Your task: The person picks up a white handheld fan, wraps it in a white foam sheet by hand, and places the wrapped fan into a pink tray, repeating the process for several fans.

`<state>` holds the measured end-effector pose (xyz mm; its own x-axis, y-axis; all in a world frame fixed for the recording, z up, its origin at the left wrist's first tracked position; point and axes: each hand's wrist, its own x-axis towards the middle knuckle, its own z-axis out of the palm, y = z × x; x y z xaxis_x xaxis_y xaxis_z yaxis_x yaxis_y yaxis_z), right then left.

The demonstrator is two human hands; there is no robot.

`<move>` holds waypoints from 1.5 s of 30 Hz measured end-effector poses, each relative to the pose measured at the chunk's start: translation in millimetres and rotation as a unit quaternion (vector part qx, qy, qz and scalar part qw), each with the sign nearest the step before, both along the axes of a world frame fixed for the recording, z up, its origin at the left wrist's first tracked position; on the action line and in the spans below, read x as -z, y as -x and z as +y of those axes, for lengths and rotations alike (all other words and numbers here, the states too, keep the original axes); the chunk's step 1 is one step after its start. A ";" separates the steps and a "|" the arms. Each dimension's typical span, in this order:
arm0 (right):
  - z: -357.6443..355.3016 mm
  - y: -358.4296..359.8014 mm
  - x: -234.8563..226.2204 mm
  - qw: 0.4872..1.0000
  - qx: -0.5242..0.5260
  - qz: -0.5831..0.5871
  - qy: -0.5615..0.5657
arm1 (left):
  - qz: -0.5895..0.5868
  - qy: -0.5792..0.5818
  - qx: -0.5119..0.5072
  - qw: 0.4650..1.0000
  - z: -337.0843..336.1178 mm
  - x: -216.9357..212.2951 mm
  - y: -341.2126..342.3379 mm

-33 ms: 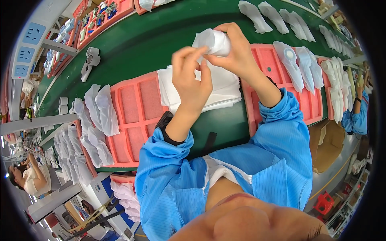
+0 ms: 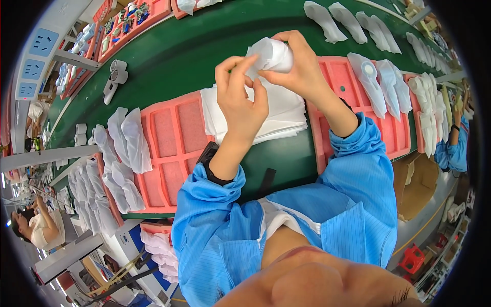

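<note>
- Head view: I see the left hand (image 2: 240, 100) and right hand (image 2: 302, 71) raised together over the green conveyor belt (image 2: 194, 51), both on a small white wrapped piece (image 2: 273, 53).
- The right hand's fingers curl around the piece from behind and hold it. The left hand's thumb and forefinger are pinched narrow on the loose white sheet at its near side.
- The piece sits in the air between the hands, directly above a stack of white sheets (image 2: 281, 115) lying on the belt.
- A pink foam tray (image 2: 171, 148) lies to the left of the stack, with bagged white pieces (image 2: 130, 135) along its far edge. A second pink tray (image 2: 345, 79) lies to the right and carries more bagged pieces (image 2: 371, 77).
- A white handheld device (image 2: 115, 77) rests on the belt, well apart from the hands.
- As I judge it, the wrapping goes best if the right hand keeps the piece steady while the left draws the sheet taut and flat, without creasing it or lifting a second sheet off the stack.
- Against the earlier frame I find no difference: hands, piece, stack and trays lie the same.
</note>
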<state>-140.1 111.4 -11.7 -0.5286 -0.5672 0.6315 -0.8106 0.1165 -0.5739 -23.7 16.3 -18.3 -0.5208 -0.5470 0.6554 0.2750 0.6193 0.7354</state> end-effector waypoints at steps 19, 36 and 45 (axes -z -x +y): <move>4.3 -9.9 3.2 0.999 -0.002 0.012 -0.042 | 0.082 0.193 0.012 0.978 4.7 5.7 2.0; 8.9 9.3 8.3 0.975 -0.183 -0.063 -0.111 | 0.105 -0.184 0.278 0.937 -36.7 -3.4 -3.4; -2.9 -21.8 0.5 0.988 0.043 0.059 -0.138 | 0.088 0.083 -0.089 0.989 -12.2 -7.5 -2.1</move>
